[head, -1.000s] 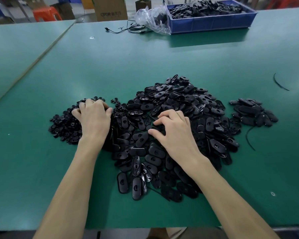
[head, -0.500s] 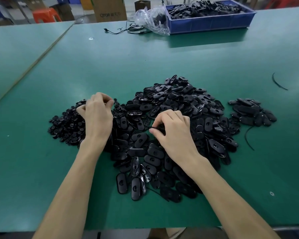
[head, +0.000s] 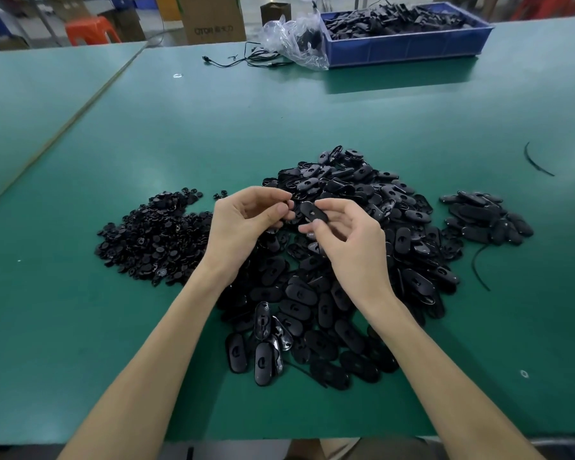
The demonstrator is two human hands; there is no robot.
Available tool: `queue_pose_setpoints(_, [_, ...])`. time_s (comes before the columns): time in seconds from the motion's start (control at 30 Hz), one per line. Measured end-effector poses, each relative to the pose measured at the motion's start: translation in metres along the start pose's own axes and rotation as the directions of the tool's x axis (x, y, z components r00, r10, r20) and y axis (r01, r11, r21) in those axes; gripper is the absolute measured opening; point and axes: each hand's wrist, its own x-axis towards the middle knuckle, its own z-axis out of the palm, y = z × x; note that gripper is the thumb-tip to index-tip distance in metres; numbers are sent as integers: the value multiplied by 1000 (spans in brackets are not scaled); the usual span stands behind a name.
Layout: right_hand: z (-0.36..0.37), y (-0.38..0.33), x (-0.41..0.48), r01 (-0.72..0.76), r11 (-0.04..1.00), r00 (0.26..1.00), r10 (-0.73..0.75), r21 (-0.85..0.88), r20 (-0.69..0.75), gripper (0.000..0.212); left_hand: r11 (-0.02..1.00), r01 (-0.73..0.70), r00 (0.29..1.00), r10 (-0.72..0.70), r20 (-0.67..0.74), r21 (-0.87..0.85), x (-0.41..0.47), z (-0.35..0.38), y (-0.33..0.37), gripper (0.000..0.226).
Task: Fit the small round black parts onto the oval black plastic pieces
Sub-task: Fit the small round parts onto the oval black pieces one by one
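2 hands midair: left [head: 246, 224] curled, right [head: 349, 240] pinching oval piece [head: 313, 212].

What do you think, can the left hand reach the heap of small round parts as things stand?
Probably yes: the left hand is held right beside the heap of small round parts, nothing lying between them, though its fingertips may pinch something small.
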Motion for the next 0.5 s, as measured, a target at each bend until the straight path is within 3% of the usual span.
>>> queue_pose_setpoints(0.5, [1,-2,0,4,997,1000,-3,81,-9,21,997,33,999,-34,-19,-66,-1,4,0,16])
